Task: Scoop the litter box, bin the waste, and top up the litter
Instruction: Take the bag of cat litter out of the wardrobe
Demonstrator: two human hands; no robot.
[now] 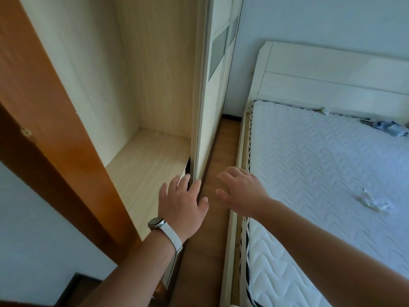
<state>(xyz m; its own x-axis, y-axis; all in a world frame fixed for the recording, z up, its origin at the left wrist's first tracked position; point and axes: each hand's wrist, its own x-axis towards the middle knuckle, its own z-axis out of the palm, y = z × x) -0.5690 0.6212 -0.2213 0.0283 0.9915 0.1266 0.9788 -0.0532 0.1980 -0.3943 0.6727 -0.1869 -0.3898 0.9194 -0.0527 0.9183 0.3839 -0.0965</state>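
1. Far left: a pale wall [26, 218]. Next to it an orange-brown door frame [55, 129] runs diagonally down my view.
2. Next right: a wardrobe [155, 63] in light wood grain, its near compartment open toward me. A shelf [141, 165] of the same wood forms the bottom of it.
3. The left hand [181, 202] reaches forward, palm down, over the shelf's front corner. The fingers are straight and slightly apart, and they hold nothing. One fingertip [195, 185] lies at the near edge of the sliding door [205, 107]; I cannot tell whether it presses on it. A watch [156, 223] on a white band sits on that wrist.
4. The sliding door stands almost edge-on to me. It is cream, with grey frosted panels higher up.
5. A strip of wooden floor [214, 229] runs between the wardrobe and the bed.
6. The right hand [241, 191] hovers palm down over the floor strip and the bed's edge. Its fingers are spread and loosely bent, gripping nothing. It is near the left hand but not touching it.
7. A white bed frame [230, 251] carries a mattress [332, 173] with a wavy quilted cover. The headboard [321, 74] stands against the wall.
8. On the mattress a crumpled white scrap [374, 201] lies toward the right. Small grey-blue items [391, 129] lie by the headboard at the far right, too small for me to identify.
9. Litter box: from this view I cannot tell where it is.
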